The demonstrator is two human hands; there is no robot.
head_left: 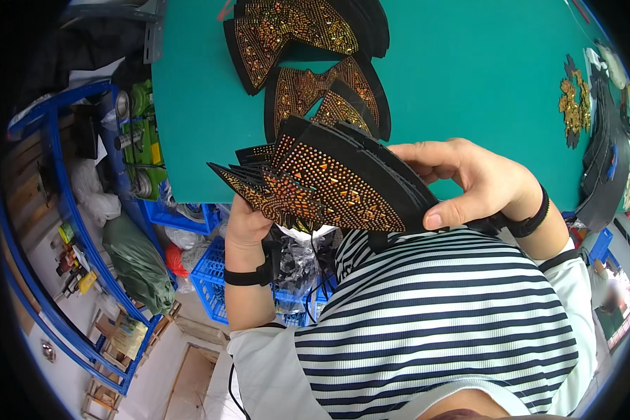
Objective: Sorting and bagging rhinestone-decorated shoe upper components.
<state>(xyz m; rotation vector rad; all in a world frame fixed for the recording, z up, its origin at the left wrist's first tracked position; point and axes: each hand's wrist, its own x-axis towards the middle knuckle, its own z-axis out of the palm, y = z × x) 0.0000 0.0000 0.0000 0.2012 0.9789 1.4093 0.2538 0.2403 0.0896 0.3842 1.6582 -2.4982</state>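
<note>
In front of my chest I hold a stack of black, curved pieces studded with gold and orange rhinestones; they look like shoe uppers. My right hand grips the stack's right end, thumb on the near edge and fingers on the far side. My left hand supports the left end from below, its fingers mostly hidden behind the pieces. The layers fan apart at the left and top edges. Just beyond, similar studded pieces lie on the green table, and a thicker pile of them lies farther back.
Gold-and-black cut pieces lie at the table's right, near dark sheets. Left of the table are a green machine and a blue metal rack. A blue plastic crate sits below the table's near edge.
</note>
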